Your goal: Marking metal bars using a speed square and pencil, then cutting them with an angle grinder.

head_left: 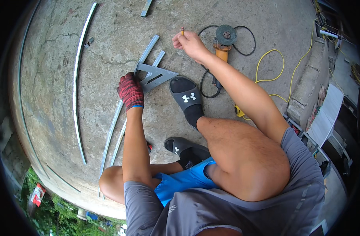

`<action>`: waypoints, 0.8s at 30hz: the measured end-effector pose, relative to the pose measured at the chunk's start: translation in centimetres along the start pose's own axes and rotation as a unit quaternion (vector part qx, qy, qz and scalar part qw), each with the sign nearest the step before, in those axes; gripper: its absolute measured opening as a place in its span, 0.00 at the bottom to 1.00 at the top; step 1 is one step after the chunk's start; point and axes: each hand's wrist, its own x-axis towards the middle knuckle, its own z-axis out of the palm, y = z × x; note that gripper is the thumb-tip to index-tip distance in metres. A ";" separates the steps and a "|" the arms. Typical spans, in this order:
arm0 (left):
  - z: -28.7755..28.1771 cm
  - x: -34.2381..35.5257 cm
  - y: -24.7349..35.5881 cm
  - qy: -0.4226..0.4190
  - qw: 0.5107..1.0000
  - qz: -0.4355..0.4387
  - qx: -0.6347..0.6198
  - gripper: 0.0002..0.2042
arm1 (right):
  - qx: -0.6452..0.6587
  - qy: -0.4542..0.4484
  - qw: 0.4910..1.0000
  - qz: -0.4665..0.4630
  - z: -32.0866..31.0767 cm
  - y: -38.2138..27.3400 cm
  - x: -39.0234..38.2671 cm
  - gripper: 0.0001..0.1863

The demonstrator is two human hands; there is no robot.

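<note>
My left hand (131, 91), in a red and black knit glove, is closed on a grey triangular speed square (161, 77). The square lies across two narrow galvanized metal bars, one longer bar (150, 46) and one beside it (159, 58). Both bars run under the square and toward my left knee; my glove and forearm hide parts of them. Bare and raised to the right of the bars' far ends, my right hand (191, 44) pinches a pencil (182, 31), of which only a short end shows. It is apart from the square and the bars.
An orange angle grinder (221, 54) with its black cord (207, 92) lies right of my sandalled foot. Farther right is a yellow cord (283, 65), with a tape measure (239, 111) nearer me. A long metal strip (76, 86) and a small offcut (90, 41) lie left.
</note>
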 end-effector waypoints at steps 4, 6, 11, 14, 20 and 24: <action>-0.3 0.4 0.5 0.037 0.999 -0.004 -0.015 0.14 | -0.215 -0.100 0.971 -0.025 -0.5 2.1 -1.0 0.14; -1.1 1.1 1.8 0.018 0.997 0.002 -0.069 0.14 | -0.286 -0.151 0.943 -0.075 -0.3 2.7 -2.3 0.13; -1.1 4.8 3.7 0.062 0.976 0.095 -0.187 0.11 | -0.337 -0.138 0.926 -0.101 0.7 1.3 -3.5 0.16; -1.0 6.1 3.9 0.064 0.961 0.116 -0.243 0.13 | -0.263 -0.125 0.957 -0.002 -0.5 1.0 -2.1 0.12; 0.3 4.7 2.7 0.065 0.978 0.033 -0.195 0.24 | -0.141 -0.051 0.988 0.026 -3.5 2.9 -0.8 0.12; -0.7 4.2 3.3 0.007 0.989 0.023 -0.149 0.26 | -0.125 -0.043 0.991 0.030 -3.7 2.6 0.5 0.12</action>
